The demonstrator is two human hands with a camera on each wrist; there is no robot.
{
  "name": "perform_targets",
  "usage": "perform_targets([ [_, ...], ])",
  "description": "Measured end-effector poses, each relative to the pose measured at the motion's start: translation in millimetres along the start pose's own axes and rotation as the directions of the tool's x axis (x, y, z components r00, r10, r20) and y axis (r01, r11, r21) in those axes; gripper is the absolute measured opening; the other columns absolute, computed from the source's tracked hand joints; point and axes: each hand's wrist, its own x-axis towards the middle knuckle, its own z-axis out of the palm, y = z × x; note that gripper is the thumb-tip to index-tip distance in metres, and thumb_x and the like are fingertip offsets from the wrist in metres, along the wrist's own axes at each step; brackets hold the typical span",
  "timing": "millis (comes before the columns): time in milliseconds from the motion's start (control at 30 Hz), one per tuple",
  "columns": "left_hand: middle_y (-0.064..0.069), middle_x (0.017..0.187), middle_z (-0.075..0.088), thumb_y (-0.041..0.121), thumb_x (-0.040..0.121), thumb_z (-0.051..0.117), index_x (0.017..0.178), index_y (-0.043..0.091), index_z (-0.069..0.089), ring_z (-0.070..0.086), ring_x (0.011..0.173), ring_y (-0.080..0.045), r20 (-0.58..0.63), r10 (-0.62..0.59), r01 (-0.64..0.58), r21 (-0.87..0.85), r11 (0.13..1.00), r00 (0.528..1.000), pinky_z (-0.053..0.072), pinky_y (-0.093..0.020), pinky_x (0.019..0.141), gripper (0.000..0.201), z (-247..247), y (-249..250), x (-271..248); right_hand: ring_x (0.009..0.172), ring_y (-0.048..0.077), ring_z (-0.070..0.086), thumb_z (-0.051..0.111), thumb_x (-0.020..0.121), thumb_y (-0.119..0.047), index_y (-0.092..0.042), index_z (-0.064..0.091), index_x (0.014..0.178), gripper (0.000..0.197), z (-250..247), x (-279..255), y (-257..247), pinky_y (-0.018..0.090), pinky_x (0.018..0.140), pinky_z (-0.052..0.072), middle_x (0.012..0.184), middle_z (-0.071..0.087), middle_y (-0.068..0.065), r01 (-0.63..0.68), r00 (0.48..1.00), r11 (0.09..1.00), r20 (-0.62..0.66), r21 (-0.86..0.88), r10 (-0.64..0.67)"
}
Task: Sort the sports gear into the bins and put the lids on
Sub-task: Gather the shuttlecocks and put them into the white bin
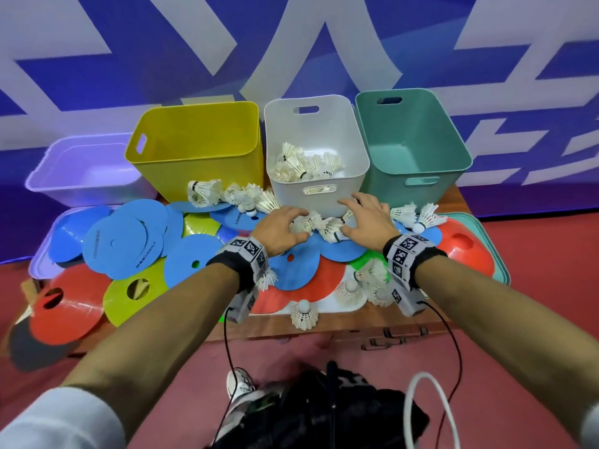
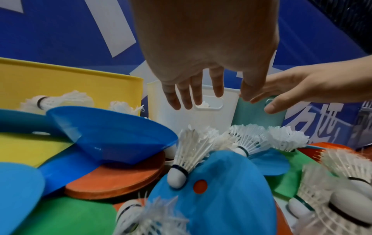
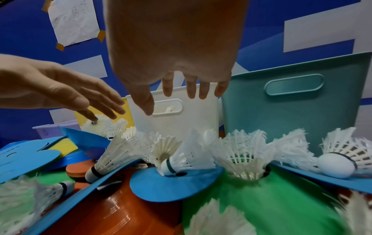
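Observation:
Both hands hover side by side over a small heap of white shuttlecocks (image 1: 319, 223) lying on blue discs just in front of the white bin (image 1: 324, 131). My left hand (image 1: 293, 222) has its fingers spread and hanging down in the left wrist view (image 2: 193, 98), holding nothing. My right hand (image 1: 363, 215) is likewise spread and empty (image 3: 181, 95). The feathers (image 3: 181, 157) stand a little below the fingertips. Several shuttlecocks (image 1: 304, 165) lie inside the white bin. The yellow bin (image 1: 201, 147), teal bin (image 1: 418, 140) and lilac bin (image 1: 84, 166) show nothing inside.
Blue discs (image 1: 123, 244), red cones (image 1: 64, 306) and yellow-green and green ones cover the table. More shuttlecocks lie by the yellow bin (image 1: 227, 196), at the right (image 1: 418, 218) and near the front edge (image 1: 304, 314). Lids lie under the pile: lilac (image 1: 35, 267), teal (image 1: 496, 247).

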Motion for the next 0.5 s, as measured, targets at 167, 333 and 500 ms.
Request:
perform_targets([
  [167, -0.003, 0.148, 0.042, 0.036, 0.089, 0.064, 0.142, 0.022, 0.044, 0.037, 0.136, -0.024, 0.039, -0.046, 0.045, 0.034, 0.998, 0.998, 0.03, -0.039, 0.112, 0.059, 5.6, -16.8, -0.7, 0.145, 0.024, 0.018, 0.061, 0.088, -0.037, -0.03, 0.031, 0.149, 0.069, 6.6, -6.4, 2.6, 0.042, 0.111, 0.015, 0.157, 0.024, 0.007, -0.016, 0.997, 0.999, 0.073, -0.041, 0.019],
  [333, -0.004, 0.154, 0.035, 0.04, 0.09, 0.063, 0.148, 0.024, 0.037, 0.03, 0.141, -0.026, 0.099, -0.093, 0.082, 0.116, 0.99, 0.991, 0.028, -0.043, 0.114, 0.066, 8.8, -26.5, 5.3, 0.145, 0.023, 0.018, 0.064, 0.086, -0.034, -0.029, 0.026, 0.151, 0.075, 19.2, -7.5, 8.2, 0.04, 0.109, 0.018, 0.157, 0.023, 0.007, -0.001, 0.988, 0.995, 0.156, -0.1, 0.017],
  [500, -0.004, 0.163, 0.01, 0.046, 0.092, 0.059, 0.155, 0.028, 0.02, 0.01, 0.149, -0.025, 0.193, -0.154, 0.103, 0.253, 0.962, 0.969, 0.015, -0.049, 0.119, 0.077, 11.0, -29.0, 11.2, 0.143, 0.023, 0.02, 0.064, 0.085, -0.032, -0.024, 0.023, 0.151, 0.079, 23.1, -0.4, 11.1, 0.041, 0.107, 0.022, 0.156, 0.023, 0.007, 0.013, 0.978, 0.981, 0.208, -0.195, 0.029],
])
